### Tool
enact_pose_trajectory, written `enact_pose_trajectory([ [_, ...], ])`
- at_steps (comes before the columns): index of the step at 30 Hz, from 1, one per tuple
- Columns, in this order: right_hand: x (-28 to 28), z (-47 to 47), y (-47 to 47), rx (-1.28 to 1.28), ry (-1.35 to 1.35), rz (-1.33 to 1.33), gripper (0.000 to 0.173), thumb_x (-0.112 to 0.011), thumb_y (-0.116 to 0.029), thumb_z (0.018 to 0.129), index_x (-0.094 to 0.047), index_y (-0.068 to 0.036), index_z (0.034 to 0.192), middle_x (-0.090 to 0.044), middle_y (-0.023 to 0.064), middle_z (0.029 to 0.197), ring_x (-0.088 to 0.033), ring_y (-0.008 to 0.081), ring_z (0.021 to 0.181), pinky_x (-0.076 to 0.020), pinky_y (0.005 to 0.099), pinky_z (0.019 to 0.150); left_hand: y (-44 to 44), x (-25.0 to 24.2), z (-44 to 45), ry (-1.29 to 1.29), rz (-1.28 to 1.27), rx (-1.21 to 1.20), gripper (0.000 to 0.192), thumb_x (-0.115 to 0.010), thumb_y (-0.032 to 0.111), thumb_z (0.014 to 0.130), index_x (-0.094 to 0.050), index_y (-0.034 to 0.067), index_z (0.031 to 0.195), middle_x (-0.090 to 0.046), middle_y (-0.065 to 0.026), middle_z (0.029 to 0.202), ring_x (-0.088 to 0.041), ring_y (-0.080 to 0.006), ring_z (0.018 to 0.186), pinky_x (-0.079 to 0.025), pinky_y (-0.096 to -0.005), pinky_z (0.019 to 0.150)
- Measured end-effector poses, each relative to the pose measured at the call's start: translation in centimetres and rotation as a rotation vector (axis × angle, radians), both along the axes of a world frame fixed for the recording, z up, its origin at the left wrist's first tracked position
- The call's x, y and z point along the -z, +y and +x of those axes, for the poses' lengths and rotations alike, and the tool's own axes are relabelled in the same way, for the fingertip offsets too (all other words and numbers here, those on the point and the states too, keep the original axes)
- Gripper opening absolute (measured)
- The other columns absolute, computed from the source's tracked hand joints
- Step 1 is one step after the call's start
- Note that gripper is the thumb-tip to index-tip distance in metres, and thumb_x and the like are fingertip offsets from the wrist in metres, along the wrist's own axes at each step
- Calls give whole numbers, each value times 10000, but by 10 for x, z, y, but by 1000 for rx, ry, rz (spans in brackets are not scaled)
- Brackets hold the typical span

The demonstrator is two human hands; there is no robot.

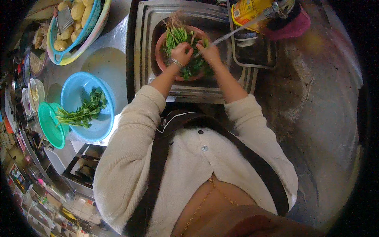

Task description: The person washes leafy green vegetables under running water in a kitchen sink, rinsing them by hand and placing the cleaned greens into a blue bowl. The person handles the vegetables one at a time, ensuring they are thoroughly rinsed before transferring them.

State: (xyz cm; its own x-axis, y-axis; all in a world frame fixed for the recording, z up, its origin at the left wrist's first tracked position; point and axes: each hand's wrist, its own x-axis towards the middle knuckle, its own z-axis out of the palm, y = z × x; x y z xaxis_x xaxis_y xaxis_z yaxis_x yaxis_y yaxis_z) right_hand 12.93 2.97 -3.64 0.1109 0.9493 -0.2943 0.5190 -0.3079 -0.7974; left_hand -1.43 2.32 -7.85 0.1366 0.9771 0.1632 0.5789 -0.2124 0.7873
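Observation:
My left hand [182, 54] is over a reddish-brown plastic basin [160, 56] set in a steel sink, its fingers closed on leafy green herbs [177, 35] with long stems and roots. Beside it, my right hand [210, 53] pinches leaves of the same greens. A stream of water [234, 32] runs from the tap [276, 11] at the upper right down to the basin, passing by my right hand. More leaves lie in the basin under both hands. The fingertips are partly blurred.
Left of the sink, a blue plastic basin [100, 130] holds a bunch of stemmed greens, beside a green colander [49, 127]. Potatoes and a peeler fill a blue basket [88, 29] at upper left. A yellow container [247, 10] and a steel tray [254, 63] are at right.

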Motion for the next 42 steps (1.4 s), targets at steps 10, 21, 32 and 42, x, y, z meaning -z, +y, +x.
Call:
enact_pose_trajectory([
  [10,-53,2,-8,61,114,156,203,-577,-175,732,-587,-40,882,-587,50,718,-542,154,661,-417,274,619,-13,-30,2,-179,-160,66,315,-526,218,746,-478,72,1022,-574,-125,835,-544,-294,793,-422,-361,708],
  [21,-164,39,-21,80,435,370,139,-536,-136,774,-568,-4,805,-568,56,768,-488,96,632,-400,232,560,-14,-16,-32,527,-427,294,240,-482,253,739,-538,69,882,-536,-122,919,-501,-290,869,-383,-400,753],
  [32,-60,13,-16,215,528,-82,226,-616,-174,707,-570,-37,880,-564,20,721,-505,106,604,-406,244,533,-27,-72,25,-356,-440,114,290,-494,271,765,-514,20,909,-559,-147,749,-536,-258,670,-411,-341,618],
  [42,-36,3,-26,-7,249,85,271,-573,-227,737,-572,-28,920,-578,42,813,-519,123,714,-406,247,649,-25,-70,13,-83,-450,190,309,-500,272,743,-523,20,920,-552,-184,781,-524,-336,785,-419,-384,691],
])
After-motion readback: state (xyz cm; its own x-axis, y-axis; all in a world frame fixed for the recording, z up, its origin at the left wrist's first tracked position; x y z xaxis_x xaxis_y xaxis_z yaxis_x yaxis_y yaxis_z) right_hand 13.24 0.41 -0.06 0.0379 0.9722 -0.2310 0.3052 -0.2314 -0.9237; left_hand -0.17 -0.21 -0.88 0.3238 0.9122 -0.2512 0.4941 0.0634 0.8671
